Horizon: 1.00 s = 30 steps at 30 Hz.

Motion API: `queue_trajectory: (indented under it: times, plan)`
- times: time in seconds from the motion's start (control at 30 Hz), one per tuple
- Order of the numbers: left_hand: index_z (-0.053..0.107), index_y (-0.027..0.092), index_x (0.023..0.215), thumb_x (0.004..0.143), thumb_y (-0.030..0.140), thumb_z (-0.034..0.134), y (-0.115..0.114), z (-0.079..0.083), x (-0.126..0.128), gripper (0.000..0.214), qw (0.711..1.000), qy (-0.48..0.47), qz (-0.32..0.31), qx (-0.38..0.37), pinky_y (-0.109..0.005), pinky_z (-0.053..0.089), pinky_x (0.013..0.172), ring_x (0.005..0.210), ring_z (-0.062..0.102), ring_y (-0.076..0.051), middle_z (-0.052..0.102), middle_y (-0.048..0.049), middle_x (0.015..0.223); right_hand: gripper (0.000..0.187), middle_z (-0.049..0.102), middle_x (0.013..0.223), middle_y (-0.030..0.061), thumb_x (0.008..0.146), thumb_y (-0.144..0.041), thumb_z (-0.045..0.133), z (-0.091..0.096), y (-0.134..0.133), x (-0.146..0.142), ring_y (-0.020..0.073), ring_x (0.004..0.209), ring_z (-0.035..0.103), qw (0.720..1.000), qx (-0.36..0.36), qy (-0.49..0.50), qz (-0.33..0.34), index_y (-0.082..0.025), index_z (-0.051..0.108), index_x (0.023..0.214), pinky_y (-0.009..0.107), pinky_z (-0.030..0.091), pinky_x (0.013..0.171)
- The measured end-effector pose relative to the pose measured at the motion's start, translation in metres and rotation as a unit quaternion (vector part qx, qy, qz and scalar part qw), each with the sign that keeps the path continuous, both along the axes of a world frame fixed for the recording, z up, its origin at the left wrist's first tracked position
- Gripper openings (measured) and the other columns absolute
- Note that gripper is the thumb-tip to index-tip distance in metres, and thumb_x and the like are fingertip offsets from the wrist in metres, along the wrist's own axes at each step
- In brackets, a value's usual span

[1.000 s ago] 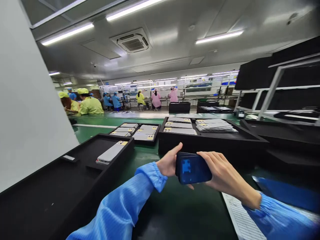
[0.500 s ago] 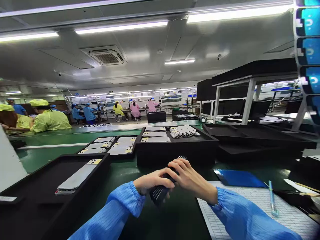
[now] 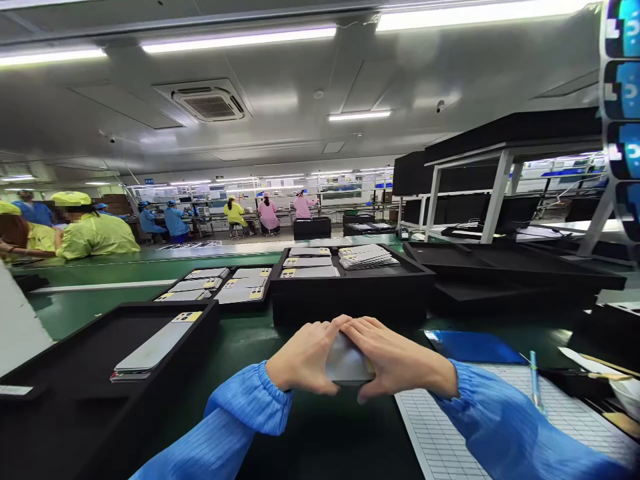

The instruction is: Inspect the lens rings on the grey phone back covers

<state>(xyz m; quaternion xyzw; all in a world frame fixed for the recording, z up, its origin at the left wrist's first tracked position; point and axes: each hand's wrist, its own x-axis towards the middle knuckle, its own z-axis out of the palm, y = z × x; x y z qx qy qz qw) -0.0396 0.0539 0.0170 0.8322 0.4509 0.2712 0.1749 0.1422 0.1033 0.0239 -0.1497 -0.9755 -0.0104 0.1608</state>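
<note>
Grip of both hands is closed: left hand [image 3: 303, 360] and right hand [image 3: 397, 357] clasp a flat grey panel [image 3: 347, 363] between them, above the green bench [image 3: 245, 333]; they hide its edges, so whether it is single or stacked cannot be told. Directly beyond stands the wall of a deep black tray [image 3: 350, 299], bearing stacked pale panels [image 3: 367, 257]. Left, a second tray [image 3: 103, 340] holds a small stack [image 3: 155, 347], yellow at its far end. Right, beside a glossy blue sheet [image 3: 475, 347], a gridded sheet [image 3: 430, 427] carries a slim pen [image 3: 535, 380]; the ribbed right sleeve [image 3: 500, 417] covers part of it. Held panel smooth, dull sheen; trays matt, straight-walled.
</note>
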Motion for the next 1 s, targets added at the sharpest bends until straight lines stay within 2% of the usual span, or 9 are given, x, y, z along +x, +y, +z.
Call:
queue_trajectory:
  times: [0.07,0.17,0.37,0.47,0.57,0.67,0.77,0.9,1.0]
  plan:
    - [0.028,0.024,0.126,0.045,0.023,0.069,0.0,0.002,0.0,0.091,1.0,0.016,-0.002,0.008,-0.039,0.038,0.08,0.089,0.052,-0.027,0.052,-0.0078,0.109,0.089,0.049,0.118,0.0171,0.055,-0.05,0.068,0.006,0.004,0.006,0.0294,0.108,0.044,0.999,-0.044,-0.025,-0.005,-0.005,0.037,0.124,0.041,0.034,0.093]
    - [0.023,0.025,0.126,0.046,0.023,0.071,0.002,0.006,-0.004,0.093,0.997,-0.052,0.026,-0.045,-0.034,0.04,0.072,0.08,0.052,-0.022,0.052,-0.0036,0.095,0.097,0.038,0.129,0.0186,0.056,-0.05,0.069,0.021,0.012,0.022,0.0314,0.118,0.035,0.992,-0.115,-0.024,-0.047,-0.005,0.027,0.131,0.042,0.03,0.097]
    - [0.019,0.028,0.125,0.053,0.026,0.072,0.006,0.009,-0.012,0.09,0.978,-0.151,0.016,-0.141,-0.037,0.038,0.082,0.089,0.052,-0.02,0.052,-0.0028,0.096,0.091,0.033,0.134,0.0096,0.059,-0.038,0.073,0.042,0.024,0.047,0.0242,0.122,0.031,0.954,-0.289,0.082,-0.018,-0.017,0.024,0.133,0.036,0.025,0.102]
    - [0.02,0.026,0.124,0.055,0.027,0.072,0.005,0.008,-0.011,0.086,0.968,-0.18,0.002,-0.173,-0.037,0.04,0.082,0.088,0.053,-0.018,0.053,-0.0034,0.095,0.083,0.042,0.126,0.0085,0.06,-0.031,0.073,0.038,0.023,0.041,0.0223,0.113,0.042,0.917,-0.361,0.171,0.007,-0.019,0.029,0.129,0.035,0.03,0.098]
    - [0.021,0.026,0.124,0.057,0.028,0.071,0.003,0.006,-0.006,0.084,0.96,-0.207,-0.002,-0.189,-0.036,0.04,0.08,0.088,0.053,-0.018,0.052,-0.0046,0.099,0.082,0.042,0.123,0.01,0.062,-0.033,0.071,0.029,0.02,0.028,0.021,0.101,0.051,0.889,-0.396,0.231,0.006,-0.02,0.025,0.129,0.035,0.04,0.088]
    - [0.024,0.024,0.124,0.056,0.028,0.072,0.0,0.001,0.003,0.083,0.944,-0.266,0.009,-0.195,-0.037,0.039,0.083,0.09,0.052,-0.019,0.05,-0.0067,0.104,0.086,0.038,0.125,0.0124,0.063,-0.035,0.069,0.021,0.012,0.014,0.0211,0.103,0.05,0.851,-0.428,0.304,-0.009,-0.02,0.016,0.129,0.035,0.042,0.087]
    - [0.028,0.022,0.124,0.056,0.03,0.073,-0.003,-0.006,0.013,0.082,0.928,-0.326,0.023,-0.179,-0.037,0.04,0.082,0.089,0.051,-0.018,0.05,-0.0071,0.103,0.074,0.043,0.119,0.0128,0.069,-0.037,0.062,0.019,0.003,0.005,0.0199,0.105,0.05,0.814,-0.456,0.36,-0.023,-0.018,0.017,0.125,0.035,0.04,0.09]
    - [0.031,0.022,0.124,0.058,0.03,0.072,-0.008,-0.01,0.021,0.078,0.917,-0.36,0.026,-0.17,-0.034,0.041,0.078,0.087,0.051,-0.017,0.051,-0.0062,0.1,0.056,0.054,0.103,0.0093,0.068,-0.036,0.065,0.02,-0.006,-0.001,0.0203,0.098,0.054,0.791,-0.488,0.369,-0.015,-0.016,0.036,0.112,0.035,0.041,0.089]
    - [0.032,0.022,0.124,0.059,0.031,0.072,-0.009,-0.01,0.023,0.077,0.914,-0.367,0.027,-0.173,-0.034,0.04,0.079,0.087,0.051,-0.017,0.052,-0.0061,0.1,0.051,0.057,0.096,0.0062,0.067,-0.035,0.067,0.021,-0.008,-0.001,0.0197,0.095,0.056,0.785,-0.491,0.378,-0.014,-0.017,0.041,0.106,0.035,0.042,0.087]
